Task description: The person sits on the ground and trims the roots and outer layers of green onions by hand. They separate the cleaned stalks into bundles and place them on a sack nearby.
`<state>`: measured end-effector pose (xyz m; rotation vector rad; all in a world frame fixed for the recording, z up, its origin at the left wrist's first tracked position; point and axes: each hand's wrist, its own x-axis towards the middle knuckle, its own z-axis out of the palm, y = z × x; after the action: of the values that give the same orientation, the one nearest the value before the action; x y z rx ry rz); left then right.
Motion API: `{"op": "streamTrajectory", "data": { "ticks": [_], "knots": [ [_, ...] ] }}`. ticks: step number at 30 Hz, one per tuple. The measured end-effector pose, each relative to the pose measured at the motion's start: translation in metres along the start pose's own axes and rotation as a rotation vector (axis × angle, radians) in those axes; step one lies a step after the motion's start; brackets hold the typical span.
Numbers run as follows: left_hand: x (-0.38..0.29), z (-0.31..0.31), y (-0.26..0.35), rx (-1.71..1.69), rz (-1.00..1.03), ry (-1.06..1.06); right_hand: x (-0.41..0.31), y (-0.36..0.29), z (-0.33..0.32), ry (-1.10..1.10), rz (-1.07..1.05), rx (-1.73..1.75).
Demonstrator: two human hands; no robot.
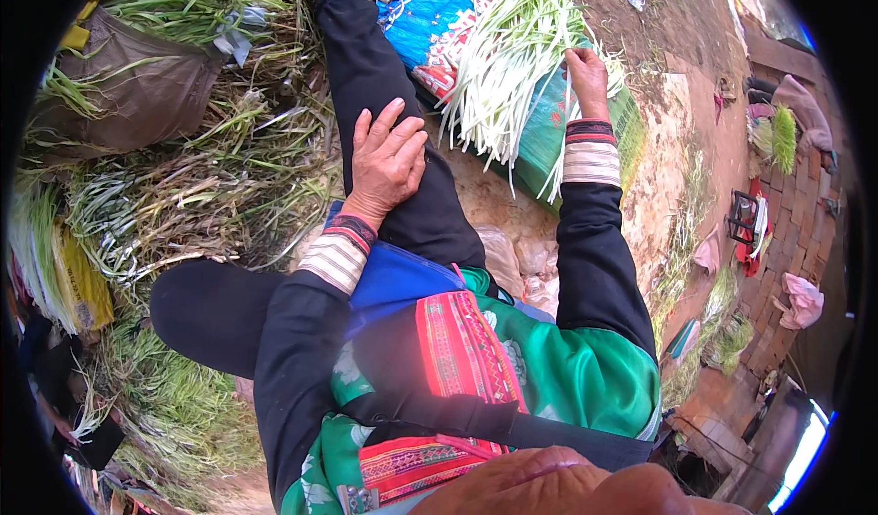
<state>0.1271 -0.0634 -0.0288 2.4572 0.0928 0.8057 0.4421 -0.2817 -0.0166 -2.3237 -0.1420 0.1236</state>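
Observation:
My left hand (387, 158) rests flat on my dark-trousered leg, fingers spread, holding nothing. With fingertips and thumb together, my right hand (587, 79) pinches a thin pale stalk at the right edge of a pile of long green-and-white vegetable stalks (511, 55). The stalks lie loosely with their white ends towards me, on a blue printed plastic sack (418, 21) and a green woven sack (542, 141). Some stalk tips hang over the sack's near edge.
Withered leaves and stalks (199, 192) cover the ground at left, beside a brown cloth (130, 89) and a yellow sack (86, 275). Clear plastic bags (528, 258) lie near my lap. At right are a black-framed stool (744, 216) and a pink bag (802, 301). Another person sits at far left.

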Motion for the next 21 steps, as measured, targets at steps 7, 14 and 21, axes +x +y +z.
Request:
{"op": "streamTrajectory", "data": {
  "ticks": [7,14,21],
  "knots": [
    [0.000,0.000,0.000,0.007,0.003,-0.010,-0.010,0.018,0.028,-0.135,0.172,-0.226],
    [0.000,0.000,0.000,0.002,0.001,-0.006,-0.013,0.015,0.026,0.019,0.071,-0.274],
    [0.001,-0.002,0.003,0.011,-0.013,-0.023,-0.008,-0.009,-0.028,0.006,0.047,0.634]
  ]
}}
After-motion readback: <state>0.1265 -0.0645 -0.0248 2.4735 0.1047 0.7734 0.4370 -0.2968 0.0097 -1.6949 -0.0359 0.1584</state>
